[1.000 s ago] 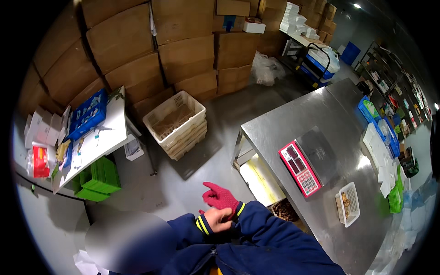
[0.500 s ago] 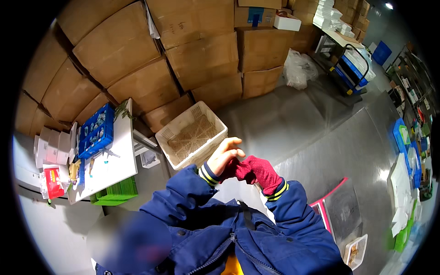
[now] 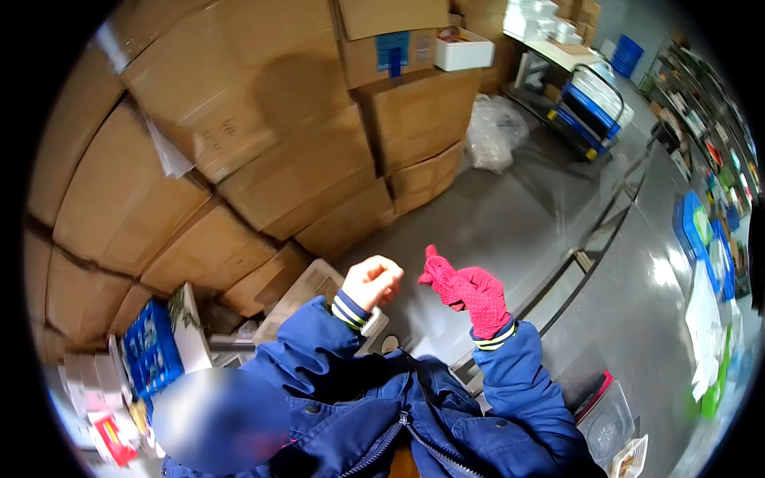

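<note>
My right hand (image 3: 484, 303) wears a dark red dotted knit glove and is closed around a second, loose red glove (image 3: 437, 271). That glove is bunched up, and one end sticks out past my fingers toward the left. My bare left hand (image 3: 371, 282) hovers a short way to the left, its fingers curled in with nothing seen in them. A gap lies between my left hand and the loose glove. Both sleeves are blue with striped cuffs.
Stacked cardboard boxes (image 3: 295, 183) wall off the front and left. A cream plastic crate (image 3: 307, 293) stands behind my left arm. To the left is a blue crate (image 3: 151, 350) by a white table. A long metal table (image 3: 637, 295) runs along the right; a loaded trolley (image 3: 588, 115) stands beyond.
My hands have come apart: the loose red glove is off my left hand and now in my right. My view has turned, so boxes and crate appear further left and lower.
</note>
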The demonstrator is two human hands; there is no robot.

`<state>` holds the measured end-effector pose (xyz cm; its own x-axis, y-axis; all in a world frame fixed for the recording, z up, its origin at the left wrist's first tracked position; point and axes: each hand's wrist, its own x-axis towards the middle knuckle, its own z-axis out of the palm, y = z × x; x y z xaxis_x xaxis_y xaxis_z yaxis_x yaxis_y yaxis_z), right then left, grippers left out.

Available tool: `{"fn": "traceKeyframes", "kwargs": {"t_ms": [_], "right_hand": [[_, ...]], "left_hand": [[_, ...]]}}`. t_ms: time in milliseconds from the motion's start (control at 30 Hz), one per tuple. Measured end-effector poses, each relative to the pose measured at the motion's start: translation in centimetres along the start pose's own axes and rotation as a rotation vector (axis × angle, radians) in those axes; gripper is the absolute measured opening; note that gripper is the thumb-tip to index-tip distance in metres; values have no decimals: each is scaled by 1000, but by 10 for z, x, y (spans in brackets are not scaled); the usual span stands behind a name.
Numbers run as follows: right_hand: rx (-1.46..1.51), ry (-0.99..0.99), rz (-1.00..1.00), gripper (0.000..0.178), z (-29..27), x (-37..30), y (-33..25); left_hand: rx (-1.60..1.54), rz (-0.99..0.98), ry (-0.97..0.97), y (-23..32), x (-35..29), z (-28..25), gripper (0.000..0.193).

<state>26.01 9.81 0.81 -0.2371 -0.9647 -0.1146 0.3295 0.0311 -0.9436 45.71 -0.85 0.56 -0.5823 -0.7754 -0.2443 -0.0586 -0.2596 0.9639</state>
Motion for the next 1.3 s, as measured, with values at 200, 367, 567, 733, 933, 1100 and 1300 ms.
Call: {"fn": "traceKeyframes", "kwargs": {"t_ms": [200,367,567,733,933,1100,1300], "right_hand": [[-417,162,-148,13,-28,40,15],[-102,292,-196,23,-81,90,7],[-162,249,-107,14,-198,150,-18],[-1027,381,-590,22,-288,204,-76],[-633,437,-200,15,-351,281,-66],[-306,561,88,19,-416,348,-97],[-463,564,-87,21,-502,403,-177]], "left_hand": [[-11,-194,-328,-10,107,55,21],[-13,25,-525,-31,206,105,7],[-45,86,-650,-30,315,187,32],[386,532,-751,25,389,233,39],[968,410,-780,20,484,274,37],[1198,311,-853,47,588,334,27],[1372,337,-954,58,701,433,24]]}}
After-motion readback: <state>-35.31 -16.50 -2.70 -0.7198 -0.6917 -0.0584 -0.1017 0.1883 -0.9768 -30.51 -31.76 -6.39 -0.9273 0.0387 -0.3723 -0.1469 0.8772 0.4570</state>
